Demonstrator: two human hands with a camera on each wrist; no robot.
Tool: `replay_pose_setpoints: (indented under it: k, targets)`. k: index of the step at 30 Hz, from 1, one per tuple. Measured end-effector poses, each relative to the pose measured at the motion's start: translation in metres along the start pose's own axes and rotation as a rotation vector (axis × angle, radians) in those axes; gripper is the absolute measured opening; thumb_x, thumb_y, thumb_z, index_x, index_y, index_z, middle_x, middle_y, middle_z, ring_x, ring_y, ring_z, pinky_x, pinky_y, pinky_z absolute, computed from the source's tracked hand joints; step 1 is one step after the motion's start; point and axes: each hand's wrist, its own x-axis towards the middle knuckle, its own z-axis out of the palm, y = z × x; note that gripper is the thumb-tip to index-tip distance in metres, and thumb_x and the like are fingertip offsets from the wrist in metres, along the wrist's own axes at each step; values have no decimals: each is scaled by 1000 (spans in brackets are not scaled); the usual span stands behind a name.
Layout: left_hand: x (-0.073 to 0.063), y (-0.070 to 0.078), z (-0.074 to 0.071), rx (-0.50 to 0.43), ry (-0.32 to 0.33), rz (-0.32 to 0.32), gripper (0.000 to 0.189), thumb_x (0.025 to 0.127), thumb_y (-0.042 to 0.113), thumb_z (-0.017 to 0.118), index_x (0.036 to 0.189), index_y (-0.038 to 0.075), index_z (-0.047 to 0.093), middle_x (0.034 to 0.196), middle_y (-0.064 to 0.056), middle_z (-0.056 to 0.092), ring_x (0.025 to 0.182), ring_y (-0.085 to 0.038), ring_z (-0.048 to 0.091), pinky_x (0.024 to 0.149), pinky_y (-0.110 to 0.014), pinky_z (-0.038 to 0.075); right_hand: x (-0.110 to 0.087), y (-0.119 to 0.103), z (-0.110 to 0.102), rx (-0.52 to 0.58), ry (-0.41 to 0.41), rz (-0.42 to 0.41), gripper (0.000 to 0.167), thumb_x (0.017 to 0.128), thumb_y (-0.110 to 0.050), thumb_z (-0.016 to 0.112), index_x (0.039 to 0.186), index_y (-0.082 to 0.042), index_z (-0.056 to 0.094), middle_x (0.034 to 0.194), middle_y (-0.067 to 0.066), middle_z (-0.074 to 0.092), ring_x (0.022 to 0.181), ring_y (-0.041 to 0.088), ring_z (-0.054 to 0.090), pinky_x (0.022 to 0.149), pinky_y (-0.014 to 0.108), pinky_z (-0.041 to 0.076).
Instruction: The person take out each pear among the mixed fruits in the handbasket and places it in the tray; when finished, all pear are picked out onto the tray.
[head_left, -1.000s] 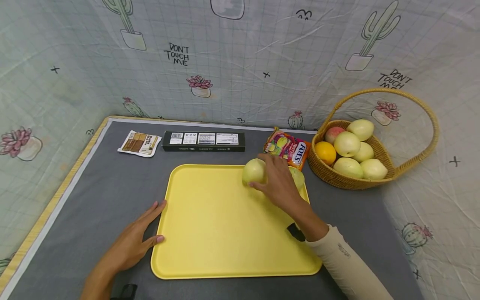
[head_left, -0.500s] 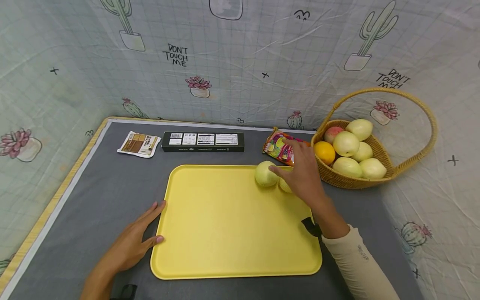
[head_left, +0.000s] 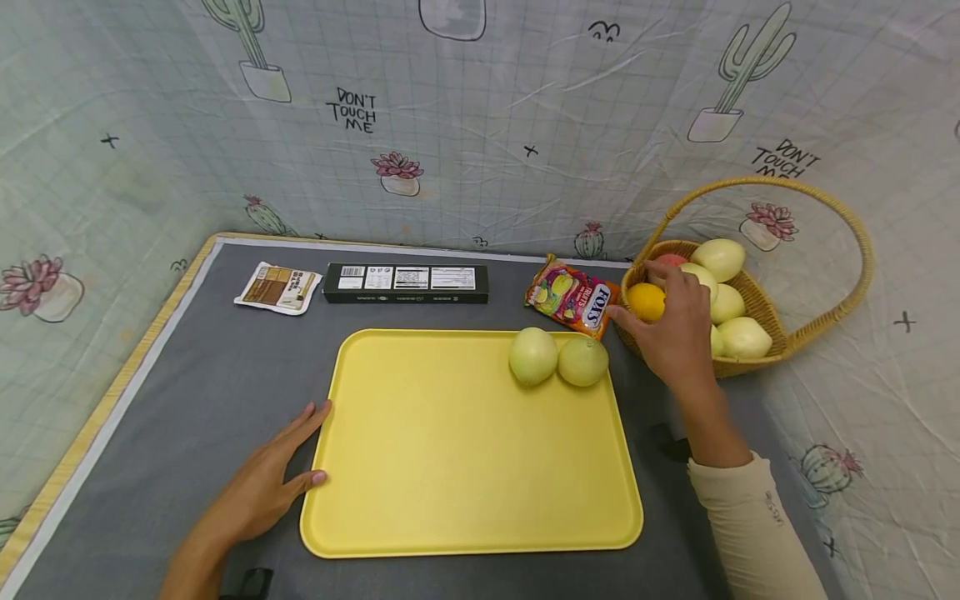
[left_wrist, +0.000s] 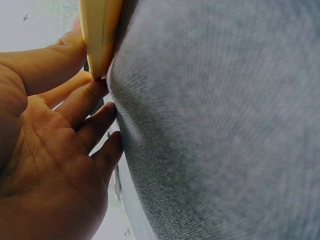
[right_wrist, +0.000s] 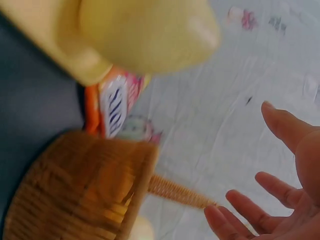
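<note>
My left hand [head_left: 258,483] rests with straight fingers at the left edge of the yellow tray [head_left: 450,467]; its thumb and fingers touch the rim, as the left wrist view also shows. Over the near left side of the wicker basket [head_left: 750,364] hovers my right hand [head_left: 675,329], fingers spread and nothing held. Beneath and beside it lie an orange [head_left: 645,301], a partly hidden peach [head_left: 670,260] and several pale green fruits [head_left: 718,259]. Two round pale green fruits, one [head_left: 533,357] left of the other [head_left: 583,361], sit side by side in the tray's far right corner.
Behind the tray stand a black box [head_left: 405,283] and, to its left, a brown and white packet [head_left: 279,288]. A bright candy bag marked FOX'S [head_left: 573,296] lies between tray and basket. The basket's tall handle [head_left: 862,242] arches over its right side.
My right hand has let go of the left pale fruit on the tray, which now sits slightly further right, and has moved right to the basket. My left hand has stayed put.
</note>
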Motion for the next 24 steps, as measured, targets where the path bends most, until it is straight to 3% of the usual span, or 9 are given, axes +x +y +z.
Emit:
replay_pose_setpoints:
  k: [5,11,16,24]
  targets:
    - [1,0,0,-3,-7,-4,95,92,26,82,170,23,29,172,-24,31,154,-55,36,109,-72,37,5,21,-10,-6,65,16,74,86,-22,92,149,-5,56,139,30,57,122,50,47,106,62,33]
    - [0,1,0,-5,-7,-11,96,91,24,83,170,23,29,172,-26,31,153,-56,36,110,-74,37,11,44,-19,-33,105,87,75,86,-18,91,150,-4,55,138,33,55,130,54,45,111,67,32]
    - [-1,2,1,3,0,-11,96,91,23,83,170,23,30,172,-25,32,153,-55,37,109,-72,37,16,60,-20,-39,129,93,72,86,-18,90,148,-4,57,136,33,56,127,56,46,113,67,30]
    - [0,1,0,-1,-2,-14,96,91,21,83,170,23,29,172,-24,32,154,-54,36,110,-72,37,25,80,-23,-56,66,186,74,92,-25,86,155,-7,52,143,32,54,132,53,43,113,66,30]
